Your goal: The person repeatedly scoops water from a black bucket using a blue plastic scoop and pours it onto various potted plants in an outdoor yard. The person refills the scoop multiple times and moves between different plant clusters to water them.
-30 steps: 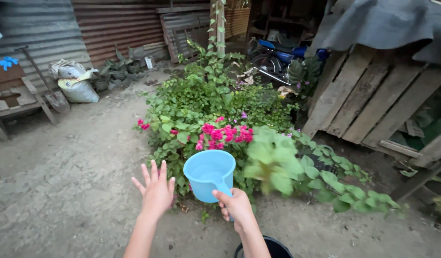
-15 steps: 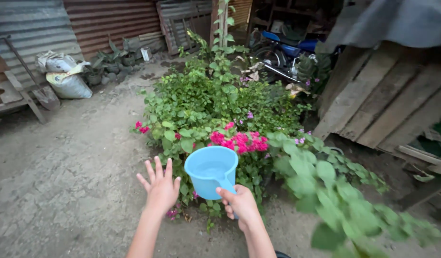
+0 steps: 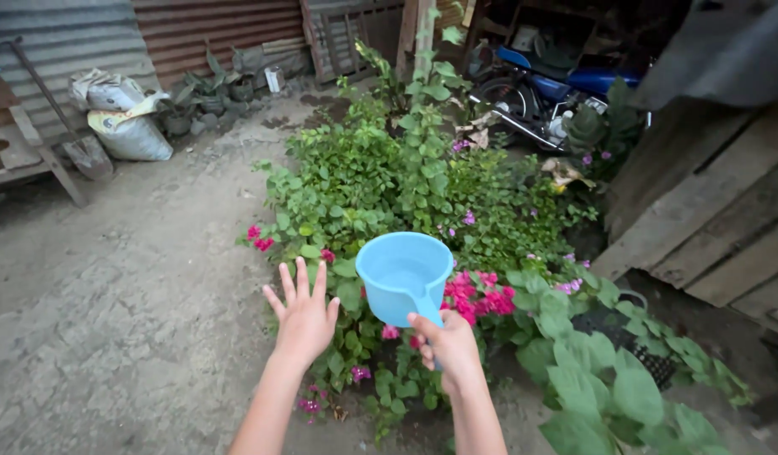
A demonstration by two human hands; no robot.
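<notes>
The right hand [image 3: 449,347] was wrapped tight around the handle of a blue scoop [image 3: 403,277] with water in it. The left hand [image 3: 304,316] was spread open, holding nothing, over the pink flowers [image 3: 477,295].

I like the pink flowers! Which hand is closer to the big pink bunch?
Right. The right hand, holding the blue dipper, is just below-left of the pink bunch. The open left hand is farther off, left of the dipper.

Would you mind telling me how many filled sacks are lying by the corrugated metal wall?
2: a grey-white sack on top and a white sack with a yellow edge under it, stacked at the upper left beside the shovel. Others may be hidden behind them.
</notes>
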